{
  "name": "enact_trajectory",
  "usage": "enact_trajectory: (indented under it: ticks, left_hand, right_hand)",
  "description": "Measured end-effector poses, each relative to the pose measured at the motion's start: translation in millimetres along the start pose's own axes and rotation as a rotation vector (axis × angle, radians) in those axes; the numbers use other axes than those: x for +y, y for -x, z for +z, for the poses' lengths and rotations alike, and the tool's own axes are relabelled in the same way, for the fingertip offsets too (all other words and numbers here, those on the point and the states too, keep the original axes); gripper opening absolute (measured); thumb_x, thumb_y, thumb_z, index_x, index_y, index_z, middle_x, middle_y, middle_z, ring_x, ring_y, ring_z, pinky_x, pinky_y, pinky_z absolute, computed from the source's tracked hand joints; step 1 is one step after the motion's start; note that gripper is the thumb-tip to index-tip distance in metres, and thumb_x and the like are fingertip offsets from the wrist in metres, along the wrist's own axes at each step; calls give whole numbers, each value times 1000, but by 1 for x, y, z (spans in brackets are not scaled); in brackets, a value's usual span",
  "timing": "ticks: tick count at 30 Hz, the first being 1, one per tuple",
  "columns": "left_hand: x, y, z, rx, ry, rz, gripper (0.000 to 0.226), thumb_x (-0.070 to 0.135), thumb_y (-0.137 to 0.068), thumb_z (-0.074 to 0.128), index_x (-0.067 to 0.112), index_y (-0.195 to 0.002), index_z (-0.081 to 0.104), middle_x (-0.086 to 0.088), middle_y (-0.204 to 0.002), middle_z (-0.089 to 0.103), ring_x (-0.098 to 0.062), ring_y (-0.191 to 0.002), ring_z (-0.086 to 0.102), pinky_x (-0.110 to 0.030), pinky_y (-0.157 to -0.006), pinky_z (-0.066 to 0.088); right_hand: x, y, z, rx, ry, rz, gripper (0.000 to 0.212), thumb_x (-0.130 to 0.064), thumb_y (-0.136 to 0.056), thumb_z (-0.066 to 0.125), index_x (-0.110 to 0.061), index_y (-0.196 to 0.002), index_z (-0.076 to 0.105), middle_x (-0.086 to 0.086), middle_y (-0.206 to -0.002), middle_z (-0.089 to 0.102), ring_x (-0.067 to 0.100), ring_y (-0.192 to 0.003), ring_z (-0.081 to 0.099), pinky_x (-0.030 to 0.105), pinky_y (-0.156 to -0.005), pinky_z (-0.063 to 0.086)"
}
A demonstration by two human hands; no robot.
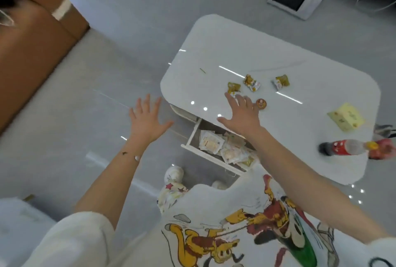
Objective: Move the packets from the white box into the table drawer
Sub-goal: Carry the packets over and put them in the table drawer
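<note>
Well, we have both hands bare and holding nothing. The left grip [145,121] hangs spread-fingered over the floor [85,117] to the left of the surface [235,48]. The right grip [242,114] is flat and open above the surface's near edge, fingertips just short of the loose packets [252,82]. The drawer [194,136] stands pulled out beneath that edge, with a heap [211,144] of packets already lying in it. Three loose packets and a small round item [261,104] lie on the surface, near each other and just beyond the right grip.

Our worry is the reach. The packets look thin and slick, and the surface is glossy. A flat-handed sweep could skid them away instead of gathering them, or send one over the rounded edge to the floor and not into the drawer. The drawer opening sits partly under the surface's overhang, so a packet dropped from above may strike the edge and bounce out. The heap seems to reach the front rim on the right; more on top might spill, or jam the drawer when it closes. A bottle [347,148] lies on its side at the right end, well apart from the packets, and a wide arm swing could set it rolling. The white box we cannot place with confidence; a blurred white shape [19,217] at the lower left may be it.
</note>
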State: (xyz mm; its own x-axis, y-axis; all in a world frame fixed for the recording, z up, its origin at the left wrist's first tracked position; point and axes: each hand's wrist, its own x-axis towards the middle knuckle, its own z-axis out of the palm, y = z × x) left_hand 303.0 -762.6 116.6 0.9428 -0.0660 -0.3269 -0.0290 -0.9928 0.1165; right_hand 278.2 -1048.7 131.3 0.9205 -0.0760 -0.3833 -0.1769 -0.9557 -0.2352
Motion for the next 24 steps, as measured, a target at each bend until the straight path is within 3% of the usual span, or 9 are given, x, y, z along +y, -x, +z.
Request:
enact_trajectory:
  ticks: [8,11,18,24]
  left_hand:
    - [-110,59,-50,73,114,-198,88,70,-83,47,35,-152,5,-3,-162,-8,-31,-148,-6,-53,-117,0]
    - [-178,77,-63,57,172,-321,89,70,-84,47,36,-153,2,-1,-161,-13,-29,-148,-11,-52,-118,-4]
    - [-351,130,-99,190,319,-630,90,68,-83,50,34,-153,4,-1,-162,-10,-30,-148,-8,-52,-117,-2]
    - [-435,169,-100,234,429,-798,92,67,-84,52,34,-153,1,0,-161,-12,-30,-148,-9,-52,-118,-3]
  right_hand:
    - [-166,1,-31,-41,138,-243,81,-56,-88,51,-31,-153,8,8,-158,15,33,-146,8,51,-116,10]
    - [-253,-6,-25,-43,173,-352,82,-55,-86,54,-31,-152,12,8,-156,19,31,-145,11,49,-116,13]
    - [-451,-9,-4,-17,174,-583,84,-58,-83,57,-31,-152,16,8,-153,27,30,-141,21,46,-112,21]
    - [-567,4,36,-103,256,-732,86,-58,-82,59,-32,-152,16,8,-154,27,28,-142,21,46,-112,21]
